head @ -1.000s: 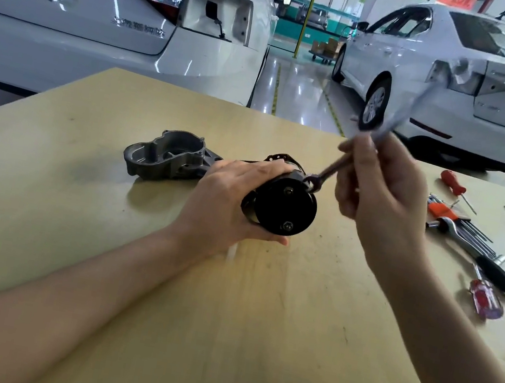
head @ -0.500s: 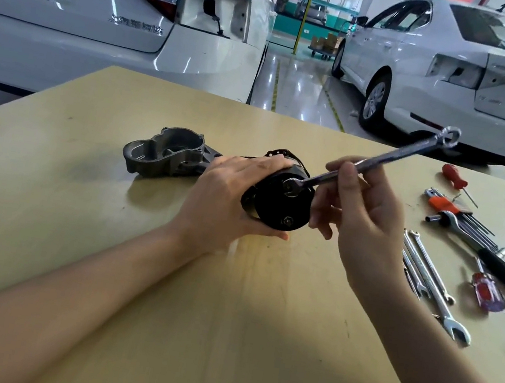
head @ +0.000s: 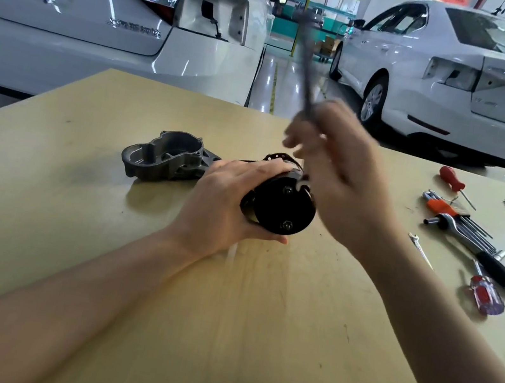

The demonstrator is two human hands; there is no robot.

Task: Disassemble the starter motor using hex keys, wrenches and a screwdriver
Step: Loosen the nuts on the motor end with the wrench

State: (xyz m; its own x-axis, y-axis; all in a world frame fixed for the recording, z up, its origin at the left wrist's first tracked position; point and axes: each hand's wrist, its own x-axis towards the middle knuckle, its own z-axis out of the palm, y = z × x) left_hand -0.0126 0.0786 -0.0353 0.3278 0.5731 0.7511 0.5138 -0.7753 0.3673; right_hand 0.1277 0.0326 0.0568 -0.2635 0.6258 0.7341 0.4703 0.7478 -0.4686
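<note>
On the wooden table (head: 98,266), near its middle: black starter motor (head: 281,208) lying on its side, round end cap with two bolts facing the camera. Left hand (head: 226,200) wrapped around the motor body, fingers curled over the top. Right hand (head: 342,186), blurred, gripping a wrench (head: 307,76) angled upward; finger positions unclear. Grey housing (head: 166,160) just behind; screwdrivers and hex keys (head: 459,222) at right.
</note>
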